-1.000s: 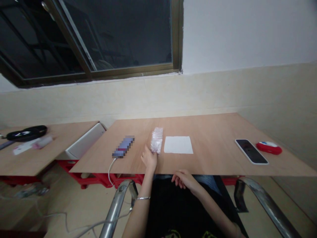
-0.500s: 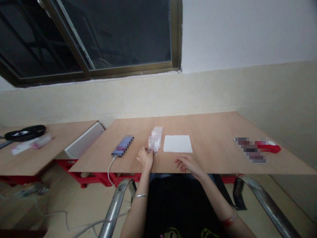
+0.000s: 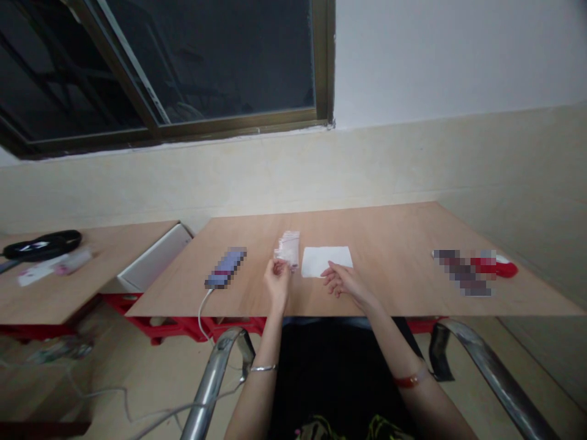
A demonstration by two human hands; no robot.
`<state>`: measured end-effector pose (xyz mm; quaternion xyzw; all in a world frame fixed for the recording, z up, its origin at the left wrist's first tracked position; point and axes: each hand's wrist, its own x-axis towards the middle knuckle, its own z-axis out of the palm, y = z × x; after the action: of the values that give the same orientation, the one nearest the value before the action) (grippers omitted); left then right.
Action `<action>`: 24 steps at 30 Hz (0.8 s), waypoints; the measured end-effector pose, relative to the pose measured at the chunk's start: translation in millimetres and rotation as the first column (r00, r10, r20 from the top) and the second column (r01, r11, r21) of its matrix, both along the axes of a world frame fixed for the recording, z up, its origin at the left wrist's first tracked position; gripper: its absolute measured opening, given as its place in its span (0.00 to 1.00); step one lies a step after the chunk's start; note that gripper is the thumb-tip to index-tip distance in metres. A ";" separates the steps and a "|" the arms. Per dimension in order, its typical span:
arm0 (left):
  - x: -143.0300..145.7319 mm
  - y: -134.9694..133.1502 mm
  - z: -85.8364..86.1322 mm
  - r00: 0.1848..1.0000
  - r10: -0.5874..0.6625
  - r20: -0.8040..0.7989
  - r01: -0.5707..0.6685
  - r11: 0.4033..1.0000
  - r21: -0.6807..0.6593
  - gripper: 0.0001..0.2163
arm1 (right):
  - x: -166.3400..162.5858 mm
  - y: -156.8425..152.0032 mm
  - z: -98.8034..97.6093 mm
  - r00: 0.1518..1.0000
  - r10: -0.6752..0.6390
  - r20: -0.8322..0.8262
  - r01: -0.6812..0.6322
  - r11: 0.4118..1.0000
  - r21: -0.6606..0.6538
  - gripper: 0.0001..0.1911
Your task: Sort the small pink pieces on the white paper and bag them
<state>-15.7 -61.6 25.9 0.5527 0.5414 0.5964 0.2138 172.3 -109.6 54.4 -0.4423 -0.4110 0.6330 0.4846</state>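
Observation:
A row of small clear plastic bags (image 3: 288, 245) lies overlapping on the table, left of a white sheet of paper (image 3: 316, 261). At the near end of the bags is my left hand (image 3: 277, 282), its fingers curled together in a pinch. What sits between those fingertips is too small to make out. My right hand (image 3: 346, 286) hovers around the paper's near right edge, with its fingers loosely apart and nothing in them.
A phone (image 3: 225, 269) with a white cable lies on the left of the wooden table (image 3: 394, 232). At the right are a blurred dark item (image 3: 463, 275) and a red object (image 3: 507, 269). Metal armrests (image 3: 215, 373) flank me.
My left hand has moved slightly right and forward, its fingers now curled in at the bags. My right hand has moved forward to the paper's edge. The view has shifted a little.

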 end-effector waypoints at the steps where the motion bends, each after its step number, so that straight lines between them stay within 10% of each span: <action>1: 9.2 -3.5 3.3 0.997 -0.079 0.020 0.079 0.996 0.031 0.07 | 0.8 3.6 2.6 1.000 -0.009 -0.023 0.009 1.000 -0.011 0.23; 9: 47.0 -28.4 3.5 0.916 -0.389 -0.101 0.391 0.920 -0.002 0.09 | 17.8 17.6 1.3 0.989 0.004 -0.148 -0.023 0.992 -0.126 0.26; 15: 42.0 -23.0 5.2 0.931 -0.359 -0.065 0.360 0.933 0.002 0.09 | 26.6 10.4 -3.4 0.984 -0.011 -0.180 0.004 0.999 -0.039 0.12; 24: 61.2 13.6 82.2 0.919 -0.379 -0.111 0.387 0.920 0.059 0.13 | 34.0 44.2 40.5 0.974 -0.042 -0.224 0.086 0.978 0.188 0.08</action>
<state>45.5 -48.1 108.1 0.6844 0.4082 0.5367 0.2774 206.4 -65.5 94.8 -0.3330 -0.4011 0.6181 0.5883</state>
